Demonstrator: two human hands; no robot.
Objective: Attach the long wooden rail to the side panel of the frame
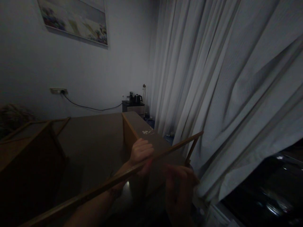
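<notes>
A wooden furniture frame lies in front of me, with a wide brown panel (94, 138) and an upright side board (129, 134). A thin wooden rail (175, 146) runs slantwise from the lower left up to the right, ending near the curtain. My left hand (141, 152) is closed in a fist over the side board's near end, just behind the rail. My right hand (180, 186) is lower and to the right, under the rail, close to its short strut (190, 151). It is dark and smeared, so its fingers do not show clearly.
A pale curtain (224, 94) hangs at the right, close to the frame's end. A second wooden frame (35, 138) stands at the left. A small cabinet (133, 107) with a kettle (137, 99) is in the far corner. A painting (75, 20), a wall socket (58, 91) and a cable are on the wall.
</notes>
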